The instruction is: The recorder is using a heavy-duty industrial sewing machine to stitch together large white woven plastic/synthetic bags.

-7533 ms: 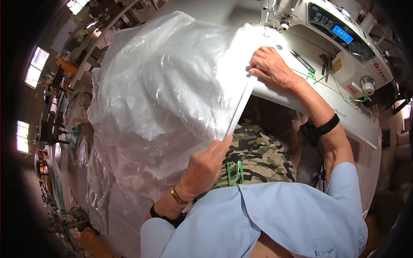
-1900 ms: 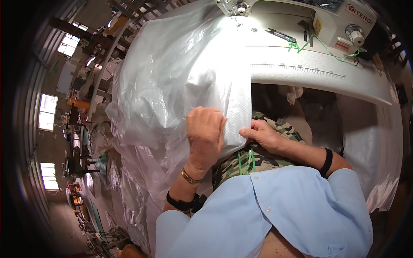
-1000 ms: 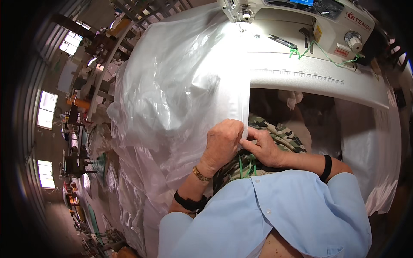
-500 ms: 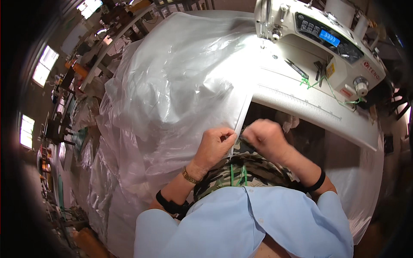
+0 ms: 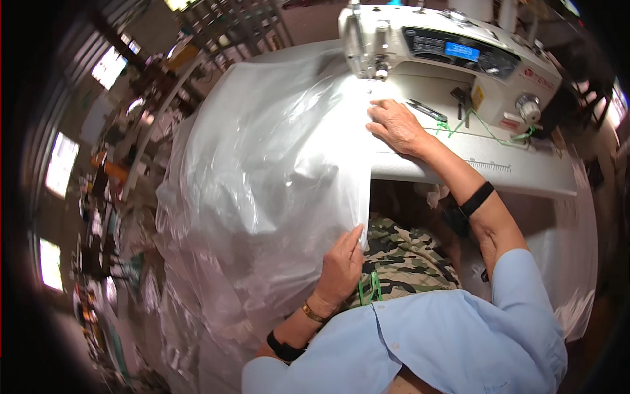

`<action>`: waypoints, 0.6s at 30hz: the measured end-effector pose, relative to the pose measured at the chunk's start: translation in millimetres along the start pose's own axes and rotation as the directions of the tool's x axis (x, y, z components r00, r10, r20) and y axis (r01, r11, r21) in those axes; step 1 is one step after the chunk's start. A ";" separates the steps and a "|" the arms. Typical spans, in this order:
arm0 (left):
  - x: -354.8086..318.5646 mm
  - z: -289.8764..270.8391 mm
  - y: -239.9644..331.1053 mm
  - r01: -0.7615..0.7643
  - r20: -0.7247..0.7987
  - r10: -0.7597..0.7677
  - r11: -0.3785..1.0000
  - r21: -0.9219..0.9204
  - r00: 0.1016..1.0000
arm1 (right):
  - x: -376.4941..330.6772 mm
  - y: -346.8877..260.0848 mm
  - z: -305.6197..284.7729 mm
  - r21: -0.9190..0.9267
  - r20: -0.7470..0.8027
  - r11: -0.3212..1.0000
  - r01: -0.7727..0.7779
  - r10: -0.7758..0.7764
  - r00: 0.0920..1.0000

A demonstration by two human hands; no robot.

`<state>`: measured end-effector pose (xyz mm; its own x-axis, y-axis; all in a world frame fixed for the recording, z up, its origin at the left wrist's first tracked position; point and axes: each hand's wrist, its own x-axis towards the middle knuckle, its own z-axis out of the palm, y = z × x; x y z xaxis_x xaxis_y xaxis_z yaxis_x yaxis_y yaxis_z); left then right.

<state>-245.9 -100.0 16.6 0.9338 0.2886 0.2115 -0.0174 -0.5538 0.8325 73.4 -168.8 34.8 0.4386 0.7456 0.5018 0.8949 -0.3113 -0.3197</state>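
Note:
A large translucent white plastic sheet (image 5: 256, 164) spreads over the table's left side and hangs toward my lap, its folded right edge running up to the sewing machine (image 5: 453, 49). My left hand (image 5: 340, 268) pinches that edge near my thigh, fingers pointing away from me. Farther up, my right hand (image 5: 397, 128) lies on the machine bed just in front of the needle area, fingers spread with their tips at the sheet's edge. Glare from the machine's lamp washes out the sheet there.
Black thread snips (image 5: 426, 109) lie on the bed right of my right hand, beside a green cord (image 5: 489, 131). Under the machine arm sits a small dark tool (image 5: 460, 105). More crumpled plastic falls at the left, and a slatted metal rack (image 5: 243, 29) stands behind.
My right hand has gone from beside my left hand up to the machine bed. My left hand has shifted slightly nearer along the sheet's edge. The whole view has turned a little.

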 end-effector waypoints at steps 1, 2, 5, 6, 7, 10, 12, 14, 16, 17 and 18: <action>1.7 2.6 -0.7 -0.098 -0.031 0.100 0.993 0.059 0.994 | 1.1 1.9 -1.2 -0.005 -0.037 1.000 -0.029 0.029 0.999; 4.5 4.9 -1.6 -0.081 0.000 0.081 0.995 0.060 0.997 | 3.1 2.6 -1.0 -0.001 0.003 1.000 -0.014 0.014 1.000; 15.0 8.6 -4.8 -0.067 0.069 0.061 0.995 0.079 0.996 | 3.9 4.2 -1.6 0.014 0.045 1.000 -0.024 0.023 0.999; 19.6 9.4 -6.6 -0.071 0.063 0.066 0.994 0.086 0.996 | 3.2 3.9 -1.2 0.001 0.057 0.999 -0.038 0.038 0.998; 24.6 8.8 -8.7 -0.111 0.076 0.104 0.990 0.090 0.992 | 3.0 3.6 -1.4 0.000 0.052 1.000 -0.024 0.024 0.998; 42.1 5.6 -14.6 -0.183 0.002 0.185 0.970 0.162 0.983 | 2.5 1.6 -1.8 -0.025 0.050 0.999 -0.044 0.045 0.998; 56.7 0.6 -17.1 -0.191 0.015 0.192 0.963 0.188 0.981 | 3.3 0.3 -2.9 -0.033 0.038 0.999 -0.024 0.025 0.999; 75.1 -7.1 -17.9 -0.188 0.035 0.186 0.948 0.256 0.982 | 4.6 -0.7 -4.4 -0.042 0.089 0.998 -0.050 0.054 0.995; 95.5 -11.5 -16.9 -0.185 0.037 0.181 0.950 0.252 0.983 | 5.5 -1.4 -6.2 -0.038 0.165 0.997 -0.068 0.073 0.984; 106.1 -13.1 -16.0 -0.166 0.035 0.163 0.955 0.244 0.986 | 5.9 -2.1 -6.6 -0.048 0.187 0.996 -0.078 0.086 0.979; 116.7 -15.4 -14.9 -0.186 0.021 0.187 0.950 0.250 0.982 | 5.8 -2.8 -7.5 -0.034 0.173 0.998 -0.059 0.064 0.983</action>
<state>-142.2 -46.0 36.7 0.9215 0.1634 0.3524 -0.1011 -0.7751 0.6237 74.0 -168.1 44.6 0.4745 0.8146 0.3335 0.8696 -0.3750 -0.3213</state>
